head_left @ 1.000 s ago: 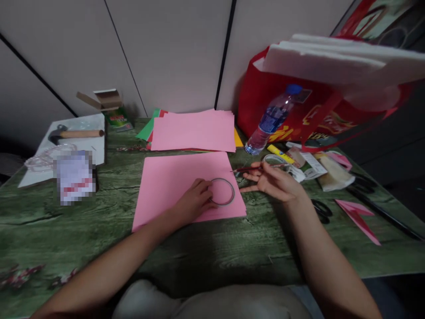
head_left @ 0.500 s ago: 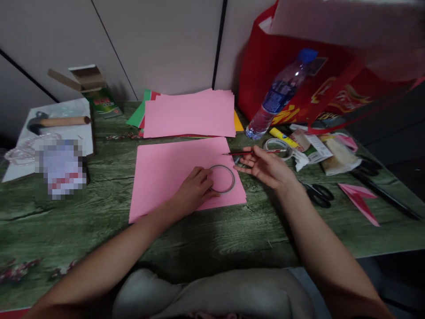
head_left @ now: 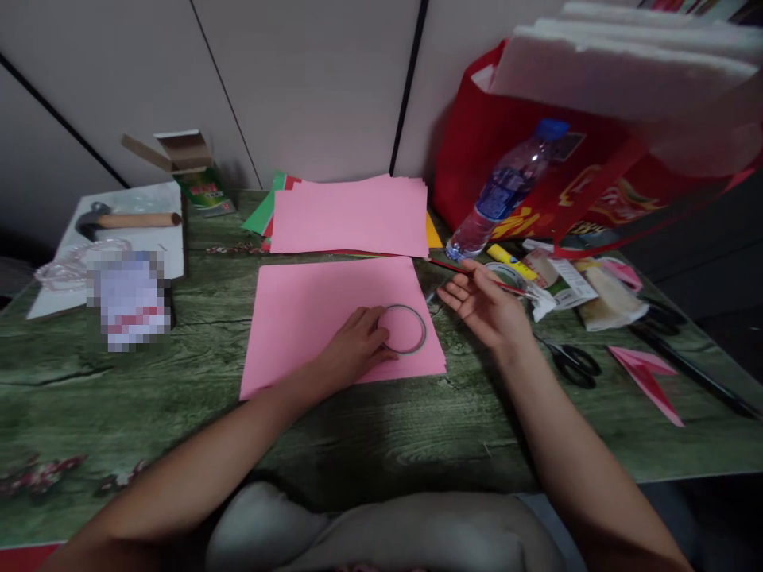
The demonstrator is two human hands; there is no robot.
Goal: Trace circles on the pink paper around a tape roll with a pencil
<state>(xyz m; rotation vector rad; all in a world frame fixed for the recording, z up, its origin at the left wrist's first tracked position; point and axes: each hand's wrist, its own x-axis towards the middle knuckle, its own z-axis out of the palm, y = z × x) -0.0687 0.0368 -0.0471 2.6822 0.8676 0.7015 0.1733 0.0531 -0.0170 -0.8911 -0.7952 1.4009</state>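
A pink paper sheet (head_left: pixel 298 318), with others beneath it at the right edge, lies on the table in front of me. On its right part rests a thin grey ring (head_left: pixel 424 330), like a narrow roll of tape. The fingers of my left hand (head_left: pixel 356 343) grip the ring's left side and press it to the paper. Just right of the sheet is my right hand (head_left: pixel 492 310), palm turned up. A red-and-black pencil (head_left: pixel 448 266) is held at its thumb, pointing left, while the other fingers are loosely spread. Black-handled scissors (head_left: pixel 577 365) lie beside my right wrist.
Behind the sheet lies a pink paper stack (head_left: pixel 351 216). A water bottle (head_left: pixel 499 191) and a red bag (head_left: pixel 465 135) stand back right. Nearby are a yellow glue stick (head_left: pixel 509 260) and folded pink paper (head_left: pixel 647 381). At left are a hammer (head_left: pixel 137 220) and an opened box (head_left: pixel 206 191).
My right hand has drawn the pencil slightly back, so its tip is off the pink sheet. The left hand still holds the ring in place. The whole view has shifted a little.
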